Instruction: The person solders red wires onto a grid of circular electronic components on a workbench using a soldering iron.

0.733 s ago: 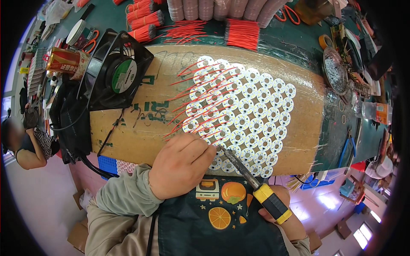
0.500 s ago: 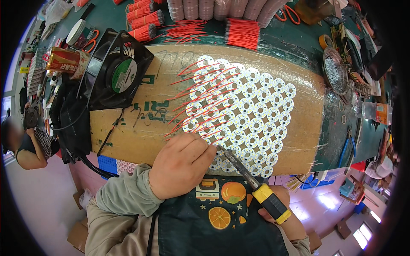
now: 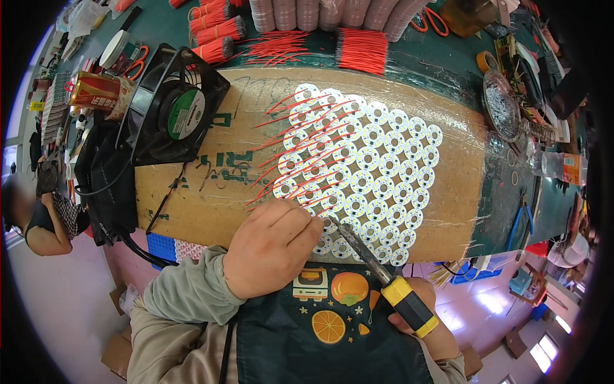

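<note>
My left hand point(image 3: 274, 246) is closed in a pinch at the near left corner of a sheet of round white LED boards point(image 3: 374, 136). A short stretch of red wire point(image 3: 327, 209) shows by its fingertips, and the pinched part is hidden. My right hand point(image 3: 416, 306) grips the yellow and black handle of a soldering iron point(image 3: 401, 297). The iron slants up and left, its tip over a board right beside my left fingertips. Red wires point(image 3: 275, 158) lie slantwise across the boards in the left columns; the right columns carry no wires.
The boards lie on a brown cardboard sheet point(image 3: 448, 217). A black fan point(image 3: 176, 109) stands at its left. Red wire bundles point(image 3: 362, 51) and stacked grey discs point(image 3: 307, 14) sit behind. At right are a metal dish point(image 3: 503, 105) and blue-handled pliers point(image 3: 521, 221). Another person point(image 3: 48, 217) is far left.
The soldering iron's handle has shifted very slightly down and right, its tip staying by my left fingertips. My left hand holds its place.
</note>
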Available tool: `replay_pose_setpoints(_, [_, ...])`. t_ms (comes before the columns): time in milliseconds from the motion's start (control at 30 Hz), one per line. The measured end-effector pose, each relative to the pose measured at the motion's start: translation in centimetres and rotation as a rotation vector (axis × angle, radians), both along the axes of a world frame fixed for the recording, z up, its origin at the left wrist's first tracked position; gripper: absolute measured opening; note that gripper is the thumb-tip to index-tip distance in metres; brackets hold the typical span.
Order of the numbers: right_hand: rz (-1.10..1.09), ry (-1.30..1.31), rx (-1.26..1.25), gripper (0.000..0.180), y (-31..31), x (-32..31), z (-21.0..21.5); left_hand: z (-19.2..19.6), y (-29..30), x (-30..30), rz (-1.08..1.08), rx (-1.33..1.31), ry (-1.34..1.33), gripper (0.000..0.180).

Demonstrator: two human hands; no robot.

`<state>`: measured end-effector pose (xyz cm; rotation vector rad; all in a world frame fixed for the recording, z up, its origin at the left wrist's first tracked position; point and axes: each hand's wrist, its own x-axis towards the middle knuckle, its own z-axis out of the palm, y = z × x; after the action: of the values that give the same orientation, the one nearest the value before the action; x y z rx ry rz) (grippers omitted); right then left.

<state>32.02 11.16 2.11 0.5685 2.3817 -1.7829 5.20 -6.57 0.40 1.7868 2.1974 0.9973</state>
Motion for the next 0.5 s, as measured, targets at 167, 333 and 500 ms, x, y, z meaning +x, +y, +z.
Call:
replay_pose_setpoints(167, [0.024, 0.038, 0.010, 0.053, 0.32, -0.29, -0.03, -0.09, 0.02, -0.01, -0.006, 0.000, -0.002, 0.033])
replay_pose_setpoints(333, [0.080, 0.135, 0.074, 0.043, 0.64, -0.50, -0.20, 0.03, 0.02, -0.01, -0.003, -0.005, 0.000, 0.033])
replay_pose_setpoints(500, [0.070, 0.153, 0.076, 0.044, 0.59, -0.39, -0.34, -0.09, 0.02, -0.04, -0.005, -0.003, 0.005, 0.033])
